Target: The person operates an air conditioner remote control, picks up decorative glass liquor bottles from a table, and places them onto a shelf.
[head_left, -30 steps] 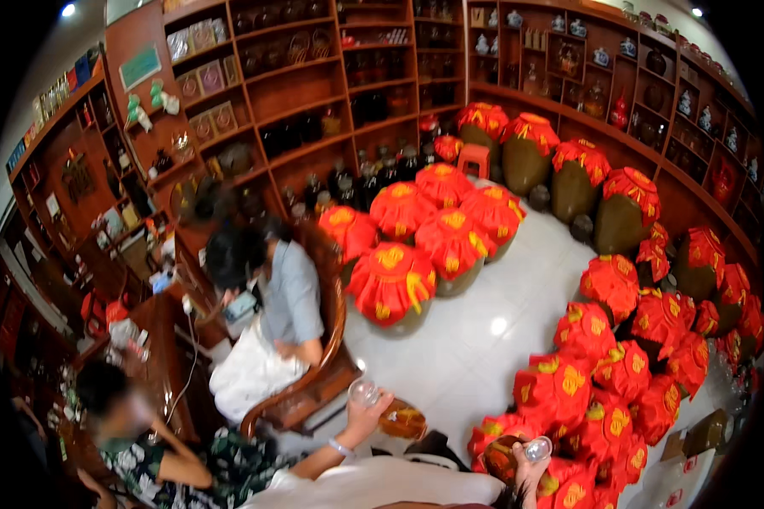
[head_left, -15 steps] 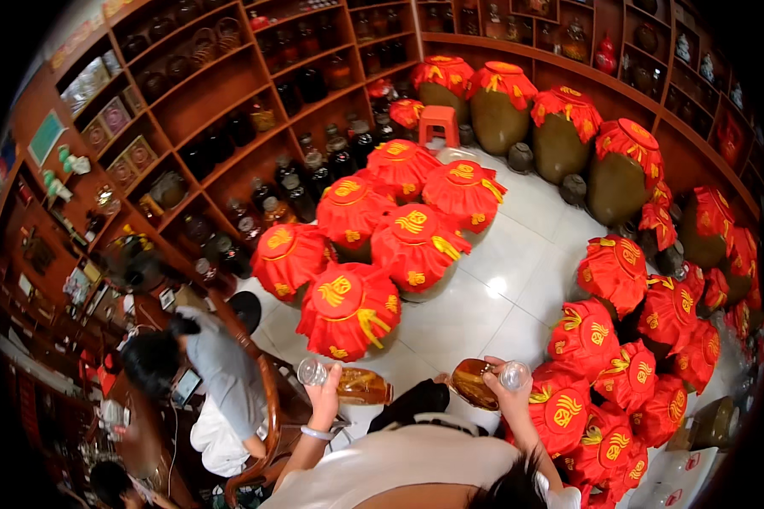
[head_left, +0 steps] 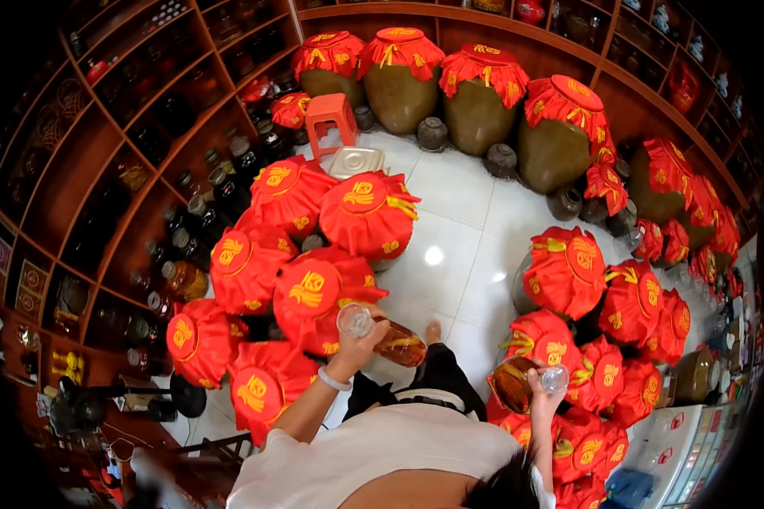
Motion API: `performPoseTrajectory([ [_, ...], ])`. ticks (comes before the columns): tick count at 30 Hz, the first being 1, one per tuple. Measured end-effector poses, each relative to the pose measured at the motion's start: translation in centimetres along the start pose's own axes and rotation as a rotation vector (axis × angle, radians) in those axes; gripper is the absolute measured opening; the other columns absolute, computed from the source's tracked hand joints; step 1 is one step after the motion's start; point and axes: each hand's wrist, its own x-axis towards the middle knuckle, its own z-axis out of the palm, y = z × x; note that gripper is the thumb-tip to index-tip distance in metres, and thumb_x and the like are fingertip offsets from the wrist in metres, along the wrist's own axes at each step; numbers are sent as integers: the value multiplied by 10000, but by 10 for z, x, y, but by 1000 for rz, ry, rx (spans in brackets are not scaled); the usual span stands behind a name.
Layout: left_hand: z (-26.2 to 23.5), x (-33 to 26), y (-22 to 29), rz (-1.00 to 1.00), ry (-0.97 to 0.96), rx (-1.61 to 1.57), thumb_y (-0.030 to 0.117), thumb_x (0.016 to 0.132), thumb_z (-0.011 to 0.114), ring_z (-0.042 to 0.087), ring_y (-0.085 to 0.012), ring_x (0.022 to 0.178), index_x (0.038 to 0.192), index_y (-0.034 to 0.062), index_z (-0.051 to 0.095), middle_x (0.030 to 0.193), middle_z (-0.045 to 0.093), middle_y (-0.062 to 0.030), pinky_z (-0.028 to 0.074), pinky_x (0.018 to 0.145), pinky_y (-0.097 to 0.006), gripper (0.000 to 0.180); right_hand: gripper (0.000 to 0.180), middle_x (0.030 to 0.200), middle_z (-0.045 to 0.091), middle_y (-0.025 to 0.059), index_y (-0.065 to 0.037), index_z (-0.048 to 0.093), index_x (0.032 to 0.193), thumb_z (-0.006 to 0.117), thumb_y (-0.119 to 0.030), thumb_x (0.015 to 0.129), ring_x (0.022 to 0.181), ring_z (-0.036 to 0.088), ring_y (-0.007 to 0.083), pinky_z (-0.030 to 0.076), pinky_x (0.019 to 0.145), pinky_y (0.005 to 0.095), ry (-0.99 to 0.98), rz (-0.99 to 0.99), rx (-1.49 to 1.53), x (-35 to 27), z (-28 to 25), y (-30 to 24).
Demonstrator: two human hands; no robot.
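Amber-filled clear bottle (head_left: 401,345), smooth and tilted, in front of the body on the left; left hand (head_left: 362,346) wrapped round its neck below a clear rounded top. Second amber bottle (head_left: 512,383), rounder, on the right, right hand (head_left: 542,392) gripping its neck. Around them, squat jars under gathered red cloth covers (head_left: 318,290), glossy pale floor tiles (head_left: 454,182), ribbed-edge wooden shelves (head_left: 78,199) behind.
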Motion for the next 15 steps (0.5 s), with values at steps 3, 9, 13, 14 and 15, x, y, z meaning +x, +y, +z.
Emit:
performPoseTrajectory([
  [3, 22, 77, -10, 0, -87, 78, 44, 729, 605, 498, -103, 679, 781, 26, 549, 713, 521, -6, 395, 605, -241, 78, 183, 903, 583, 127, -1, 477, 773, 635, 28, 686, 679, 547, 127, 478, 599, 249, 27, 92, 160, 78, 28, 13],
  [9, 41, 229, -23, -8, -67, 143, 50, 671, 611, 534, -184, 735, 765, 17, 583, 751, 564, -55, 414, 706, -284, 104, 218, 902, 588, 150, -14, 473, 771, 660, 23, 665, 838, 552, 172, 446, 721, 271, -137, 12, 152, 265, 119, 12],
  [13, 37, 317, -44, -23, 54, 186, 46, 679, 610, 541, -171, 779, 811, 4, 602, 799, 579, -68, 418, 717, -287, 138, 199, 951, 589, 179, -26, 489, 771, 653, 30, 673, 913, 557, 194, 443, 739, 280, -350, -85, 197, 388, 193, -23],
  [14, 43, 340, -49, -61, 104, 194, 46, 682, 609, 540, -170, 778, 804, 2, 600, 799, 580, -66, 418, 719, -288, 130, 199, 951, 589, 179, -26, 489, 771, 653, 30, 673, 913, 557, 194, 443, 739, 280, -356, -80, 189, 419, 209, -26],
  [15, 40, 357, -56, -106, 169, 92, 38, 686, 611, 539, -171, 771, 795, -8, 590, 793, 579, -67, 414, 717, -287, 120, 197, 961, 587, 185, -25, 491, 773, 652, 30, 674, 920, 557, 200, 442, 755, 288, -394, -86, 201, 441, 232, -33],
])
